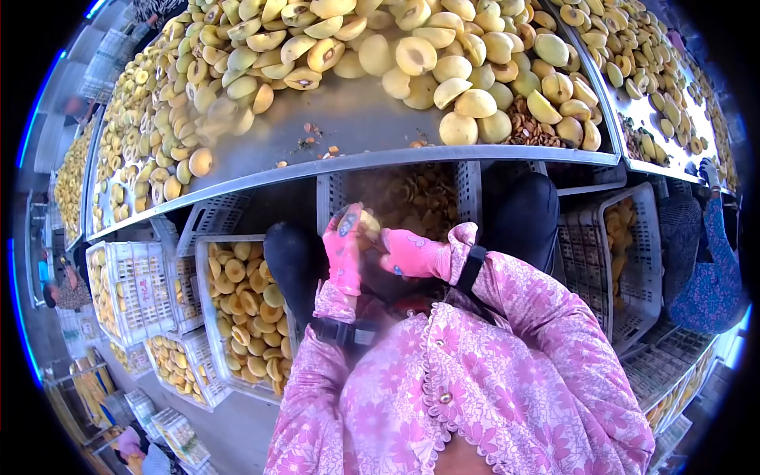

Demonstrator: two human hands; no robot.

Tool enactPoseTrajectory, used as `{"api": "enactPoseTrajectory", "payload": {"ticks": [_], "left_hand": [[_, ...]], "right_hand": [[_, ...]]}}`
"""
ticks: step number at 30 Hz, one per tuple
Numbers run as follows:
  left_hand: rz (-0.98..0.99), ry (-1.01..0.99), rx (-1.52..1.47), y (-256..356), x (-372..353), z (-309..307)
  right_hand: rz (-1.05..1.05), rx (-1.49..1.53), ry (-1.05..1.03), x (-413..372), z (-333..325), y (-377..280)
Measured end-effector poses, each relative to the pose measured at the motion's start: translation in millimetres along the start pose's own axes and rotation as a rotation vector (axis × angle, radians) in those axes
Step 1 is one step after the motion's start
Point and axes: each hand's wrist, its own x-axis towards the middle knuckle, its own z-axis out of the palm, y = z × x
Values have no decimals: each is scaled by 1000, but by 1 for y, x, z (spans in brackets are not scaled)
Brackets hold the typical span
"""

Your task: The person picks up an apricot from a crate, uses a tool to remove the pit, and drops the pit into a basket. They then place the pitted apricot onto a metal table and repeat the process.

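Both hands wear pink gloves and meet in front of my body, over a crate (469, 190) of pits and fruit pieces below the table edge. My left hand (345, 245) is closed around a yellow fruit (368, 226), which shows between the two hands. My right hand (412, 253) is closed beside the same fruit, its fingertips against the fruit's lower right side. Whatever the right fingers hold is too small to make out. Beyond the hands, the metal table (348, 111) bears many yellow fruit halves (416, 55) and a small heap of brown pits (532, 127).
A crate of fruit halves (247, 309) stands left of my legs, with more white crates (131, 289) farther left. Another crate (633, 245) is at the right. The table's metal rim (356, 164) runs across in front. A co-worker in blue (712, 277) sits at the far right.
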Motion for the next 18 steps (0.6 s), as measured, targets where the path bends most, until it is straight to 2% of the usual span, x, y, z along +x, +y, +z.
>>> {"api": "enactPoseTrajectory", "payload": {"ticks": [4, 7, 10, 13, 17, 18], "left_hand": [[-8, 26, 128, 1, -5, 3], [2, 2, 53, 6, -7, 8], [-39, -34, -109, 7, -6, 12], [-29, -100, -162, 8, -6, 14], [-243, -206, -328, 16, -9, 24], [-319, -86, -447, 21, -14, 33]], "right_hand": [[-33, -183, 7, 5, 1, 5], [264, 379, -209, -7, -17, -16], [301, 810, -307, -3, -11, -8], [224, 1064, -404, -6, -8, -11], [223, 1231, -387, -16, -8, -14], [145, 1238, -384, -22, -10, -19]]}}
